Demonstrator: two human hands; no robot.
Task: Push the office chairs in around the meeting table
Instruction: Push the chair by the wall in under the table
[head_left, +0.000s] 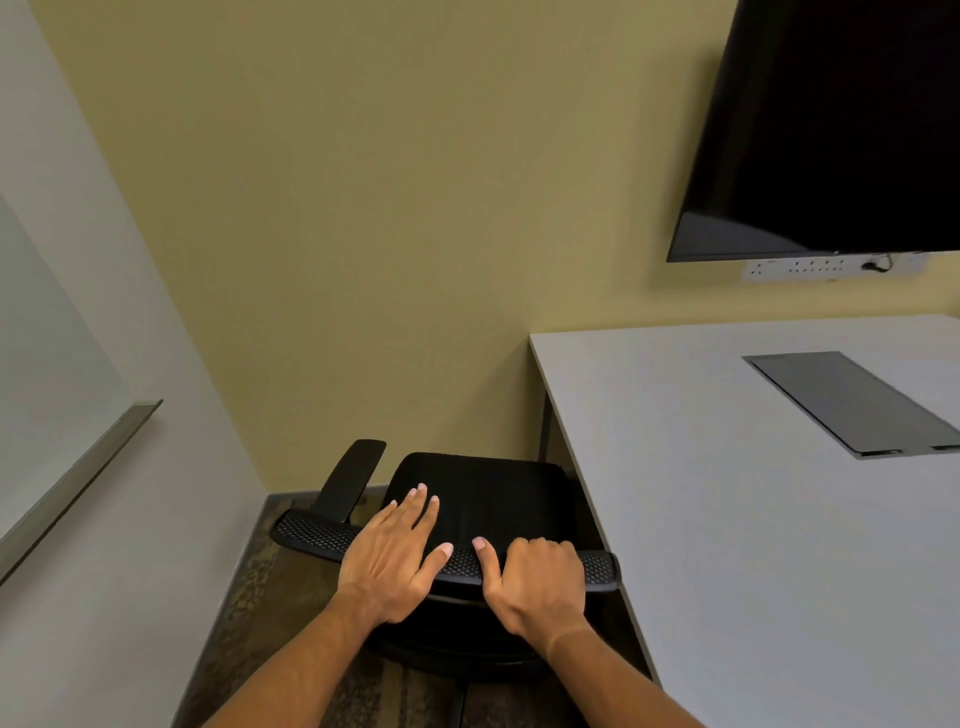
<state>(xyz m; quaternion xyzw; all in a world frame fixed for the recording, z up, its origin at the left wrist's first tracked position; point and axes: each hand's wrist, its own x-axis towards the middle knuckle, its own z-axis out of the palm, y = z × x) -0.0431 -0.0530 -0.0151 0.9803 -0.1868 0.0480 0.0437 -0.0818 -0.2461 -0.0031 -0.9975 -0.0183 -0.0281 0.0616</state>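
A black mesh office chair (483, 493) stands below me at the left side of the white meeting table (727, 493). Its seat faces the yellow wall, and its right edge slips under the table's left edge. My left hand (395, 556) lies flat on the top rail of the chair's back, fingers stretched out over the seat. My right hand (537, 582) is curled around the same rail near its right end, thumb on top. One black armrest (353, 478) sticks up on the left; the right armrest is hidden.
A dark screen (831, 130) hangs on the yellow wall above the table, with a white socket strip (831, 267) under it. A grey cable flap (852, 400) is set into the tabletop. A whiteboard with a metal ledge (78, 478) lines the left wall. Dark patterned carpet covers the narrow floor strip.
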